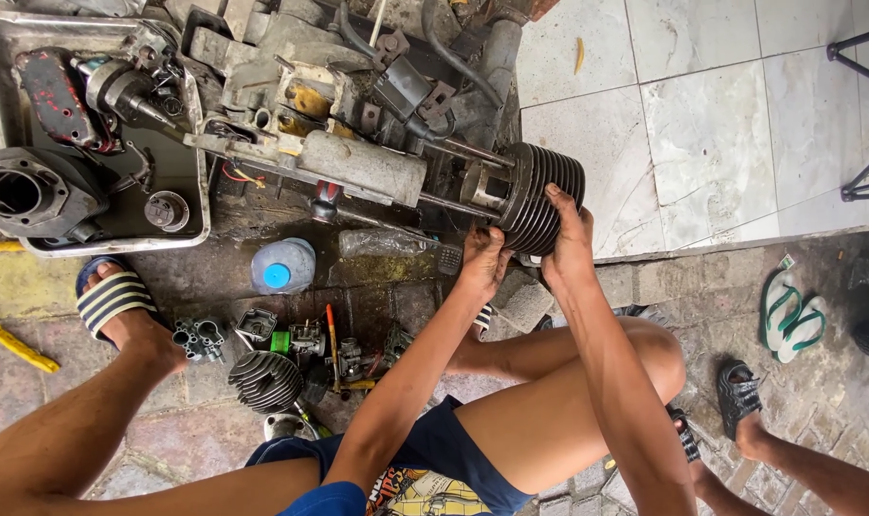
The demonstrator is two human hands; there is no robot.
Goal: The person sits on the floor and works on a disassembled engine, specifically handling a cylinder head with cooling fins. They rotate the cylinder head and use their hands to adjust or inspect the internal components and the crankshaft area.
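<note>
Both arms reach forward, the left hand (482, 260) and right hand (568, 234) clasping the finned cylinder (544, 196). Their fingertips are hidden behind the cylinder.

Street-side engine repair spot

An engine (310, 143), a greasy parts tray (191, 191) and carburettors (305, 336) lie on oily paving (224, 277) beside tiles (702, 115).

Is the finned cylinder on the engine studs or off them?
On: finned cylinder sits over studs, gripped by left hand and right hand.

White tiled floor (702, 124) right of finned cylinder (544, 196) open; engine block (329, 124) crowds left.
</note>
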